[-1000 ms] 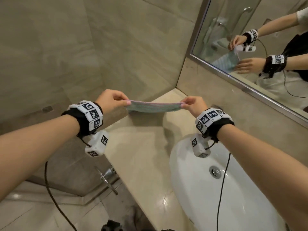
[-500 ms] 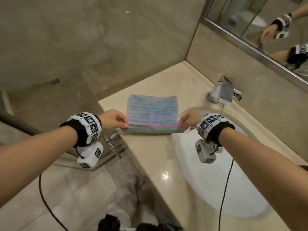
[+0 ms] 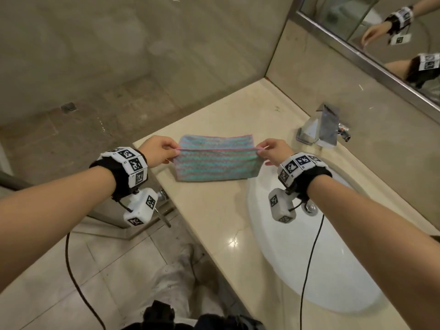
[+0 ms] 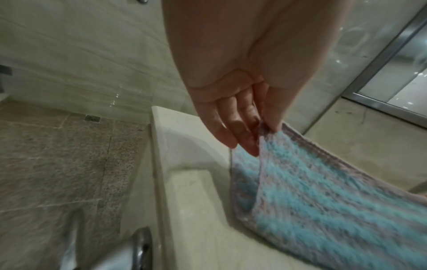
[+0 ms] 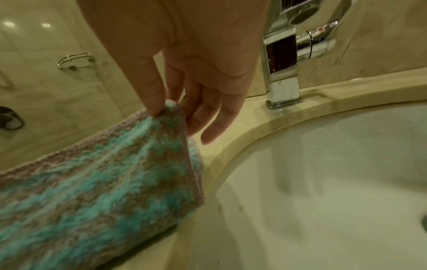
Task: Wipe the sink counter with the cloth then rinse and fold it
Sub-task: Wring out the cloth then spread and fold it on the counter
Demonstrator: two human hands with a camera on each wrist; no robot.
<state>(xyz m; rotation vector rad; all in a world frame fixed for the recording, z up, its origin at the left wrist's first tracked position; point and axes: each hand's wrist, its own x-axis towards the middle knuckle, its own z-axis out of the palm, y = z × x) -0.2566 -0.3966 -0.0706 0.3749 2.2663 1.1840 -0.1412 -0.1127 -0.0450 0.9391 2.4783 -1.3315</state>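
Both forearms reached forward over the counter, wrists level, backs of the hands up. Left hand pinched the cloth's near-left corner between thumb and forefinger; the other fingers hung straight, loose. Right hand pinched the near-right corner the same way, remaining fingers extended downward. Cloth was striped blue and pink, its held edge lifted and doubling over the part lying flat on the counter, just left of the sink and near the faucet. Wristbands carried black-and-white square marker codes; no readable writing.
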